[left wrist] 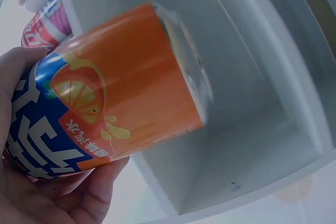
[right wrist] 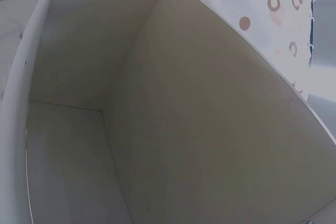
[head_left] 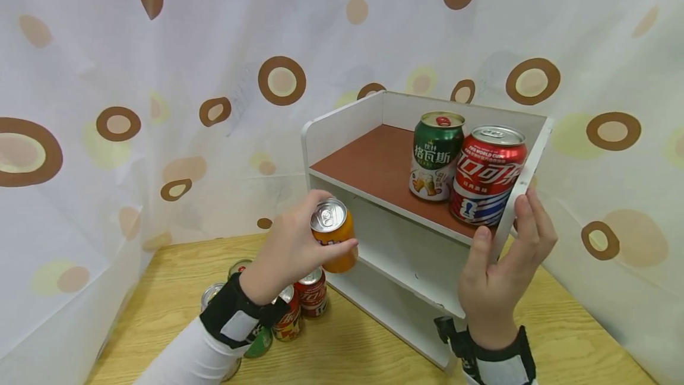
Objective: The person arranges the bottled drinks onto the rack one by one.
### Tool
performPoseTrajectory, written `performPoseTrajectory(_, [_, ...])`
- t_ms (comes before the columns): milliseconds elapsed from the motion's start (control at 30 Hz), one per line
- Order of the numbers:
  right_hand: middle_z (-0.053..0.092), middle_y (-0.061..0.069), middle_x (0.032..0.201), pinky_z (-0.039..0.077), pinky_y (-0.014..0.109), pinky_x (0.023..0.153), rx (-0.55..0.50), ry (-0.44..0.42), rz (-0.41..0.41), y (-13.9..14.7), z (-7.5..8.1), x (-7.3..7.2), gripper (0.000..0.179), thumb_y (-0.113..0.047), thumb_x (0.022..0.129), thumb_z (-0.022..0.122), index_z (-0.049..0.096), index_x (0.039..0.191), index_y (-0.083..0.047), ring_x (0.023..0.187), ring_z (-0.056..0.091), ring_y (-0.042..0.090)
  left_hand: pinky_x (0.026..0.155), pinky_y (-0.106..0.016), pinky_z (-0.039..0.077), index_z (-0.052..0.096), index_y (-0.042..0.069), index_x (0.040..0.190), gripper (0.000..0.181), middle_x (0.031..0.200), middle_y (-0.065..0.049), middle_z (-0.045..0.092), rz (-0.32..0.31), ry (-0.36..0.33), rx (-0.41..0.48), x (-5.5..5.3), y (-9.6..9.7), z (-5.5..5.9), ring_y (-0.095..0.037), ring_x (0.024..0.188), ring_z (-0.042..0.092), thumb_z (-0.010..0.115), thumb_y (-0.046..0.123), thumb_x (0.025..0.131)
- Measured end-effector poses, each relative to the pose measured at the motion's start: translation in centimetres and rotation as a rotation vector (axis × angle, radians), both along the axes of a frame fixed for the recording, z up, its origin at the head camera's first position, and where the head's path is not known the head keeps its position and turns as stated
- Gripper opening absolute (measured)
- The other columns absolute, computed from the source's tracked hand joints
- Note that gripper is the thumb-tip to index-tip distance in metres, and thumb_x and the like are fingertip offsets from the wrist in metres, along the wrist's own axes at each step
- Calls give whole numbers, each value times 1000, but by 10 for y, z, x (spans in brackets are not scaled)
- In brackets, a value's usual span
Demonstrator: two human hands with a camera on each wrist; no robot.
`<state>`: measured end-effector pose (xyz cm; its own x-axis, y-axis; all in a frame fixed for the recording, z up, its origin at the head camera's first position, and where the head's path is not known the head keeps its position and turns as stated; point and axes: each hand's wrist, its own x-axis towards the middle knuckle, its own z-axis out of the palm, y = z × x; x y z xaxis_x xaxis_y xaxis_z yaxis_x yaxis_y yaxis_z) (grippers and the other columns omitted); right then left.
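Observation:
My left hand (head_left: 291,248) grips an orange soda can (head_left: 342,239) by its sides, in front of the shelf's left part. In the left wrist view the can (left wrist: 131,77) has a blue label and an orange-slice picture. My right hand (head_left: 499,272) holds the right side panel of the white shelf unit (head_left: 347,109), its thumb at the front and fingers on the outer side. On the brown top board (head_left: 369,153) stand a green-and-white can (head_left: 430,165) and a red cola can (head_left: 488,174), side by side near the right panel.
Behind my left wrist, several cans stand on the wooden table (head_left: 342,355), among them a red can (head_left: 312,296) and a green one (head_left: 260,343), partly hidden. Below the top board are white lower compartments (head_left: 395,248). A patterned curtain (head_left: 214,46) hangs behind.

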<state>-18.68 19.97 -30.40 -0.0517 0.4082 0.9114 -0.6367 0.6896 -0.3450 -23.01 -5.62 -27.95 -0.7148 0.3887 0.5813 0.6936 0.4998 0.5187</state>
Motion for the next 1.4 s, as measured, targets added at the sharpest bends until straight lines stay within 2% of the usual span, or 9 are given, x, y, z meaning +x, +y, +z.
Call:
performPoseTrajectory(200, [43, 24, 142, 35, 30, 107, 6, -1, 8, 1, -2, -1, 42, 0, 94, 50, 45, 134, 10, 131, 40, 30, 83, -32, 62, 55, 10, 127, 63, 111, -4, 71, -16, -2, 23, -7, -2, 23, -16, 97, 71, 91, 28, 79])
performPoseTrajectory(433, [43, 25, 142, 36, 31, 108, 9, 1, 6, 1, -3, -1, 42, 0, 94, 50, 45, 134, 10, 132, 40, 30, 87, -35, 61, 51, 11, 130, 61, 117, -4, 68, -32, -61, 94, -13, -5, 49, -18, 101, 69, 88, 24, 83])
performPoseTrajectory(600, [43, 25, 142, 36, 31, 108, 9, 1, 9, 1, -2, -1, 41, -1, 95, 50, 45, 134, 10, 132, 41, 31, 88, -37, 62, 50, 11, 131, 61, 119, -5, 68, -30, -71, 149, -19, -4, 60, -20, 103, 70, 87, 23, 84])
performPoseTrajectory(867, [42, 24, 143, 36, 30, 108, 18, -9, 5, 3, -3, -1, 42, 0, 95, 51, 44, 135, 10, 133, 41, 31, 91, -41, 60, 52, 11, 132, 63, 121, -7, 67, 8, -66, 159, -27, 1, 79, -23, 105, 68, 88, 24, 83])
performPoseTrajectory(1067, [42, 25, 142, 37, 30, 108, 13, 6, 13, 2, -2, -1, 41, 0, 95, 51, 45, 134, 10, 133, 41, 31, 91, -38, 59, 52, 11, 133, 64, 121, -6, 68, 17, -62, 166, -35, 9, 87, -21, 105, 68, 88, 26, 83])
performPoseTrajectory(1400, [43, 26, 142, 37, 30, 107, 10, 10, 11, 3, -2, -1, 42, 0, 94, 51, 45, 134, 9, 132, 41, 30, 89, -36, 61, 52, 9, 131, 61, 121, -8, 67, -20, -80, 203, -44, 20, 88, -20, 106, 67, 87, 24, 84])
